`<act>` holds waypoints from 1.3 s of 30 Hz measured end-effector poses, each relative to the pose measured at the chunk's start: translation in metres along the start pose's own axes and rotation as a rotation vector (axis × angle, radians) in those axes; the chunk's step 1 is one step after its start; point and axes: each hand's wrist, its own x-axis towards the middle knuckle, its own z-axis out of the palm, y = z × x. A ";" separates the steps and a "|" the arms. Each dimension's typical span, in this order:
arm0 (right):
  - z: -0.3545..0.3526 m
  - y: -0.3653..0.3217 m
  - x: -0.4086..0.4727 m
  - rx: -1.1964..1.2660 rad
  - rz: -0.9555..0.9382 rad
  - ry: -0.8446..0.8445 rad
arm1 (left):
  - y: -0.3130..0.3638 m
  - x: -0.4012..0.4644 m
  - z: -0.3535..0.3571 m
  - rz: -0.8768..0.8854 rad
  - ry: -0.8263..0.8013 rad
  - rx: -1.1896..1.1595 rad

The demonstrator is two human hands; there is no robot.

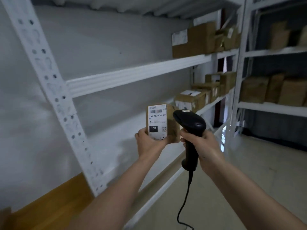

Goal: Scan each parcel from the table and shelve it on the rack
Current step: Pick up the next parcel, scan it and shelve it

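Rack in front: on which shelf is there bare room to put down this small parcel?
The shelf just behind the parcel is bare from the left post up to the boxes at its far right. The shelf above is also bare on the left; boxes crowd its right end.

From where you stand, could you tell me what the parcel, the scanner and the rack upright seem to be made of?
The parcel looks like matte brown cardboard with a white printed paper label stuck on.
The scanner looks like black moulded plastic, smooth with a slight sheen.
The rack upright looks like white-painted metal, judging by its rows of punched holes; I cannot confirm the metal from here.
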 end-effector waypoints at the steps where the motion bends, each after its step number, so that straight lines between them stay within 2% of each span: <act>1: -0.006 -0.012 0.020 -0.008 -0.030 0.004 | 0.013 0.016 0.009 0.018 0.002 -0.020; 9: -0.018 -0.109 0.144 -0.016 -0.199 -0.036 | 0.120 0.141 0.052 0.164 -0.004 -0.119; 18: -0.026 -0.184 0.232 -0.024 -0.266 -0.058 | 0.217 0.227 0.079 0.049 -0.019 -0.281; 28: -0.041 -0.205 0.338 0.054 -0.286 -0.125 | 0.263 0.297 0.126 -0.103 -0.137 -0.362; 39: -0.090 -0.213 0.459 -0.021 -0.294 -0.183 | 0.276 0.402 0.249 -0.253 -0.166 -0.280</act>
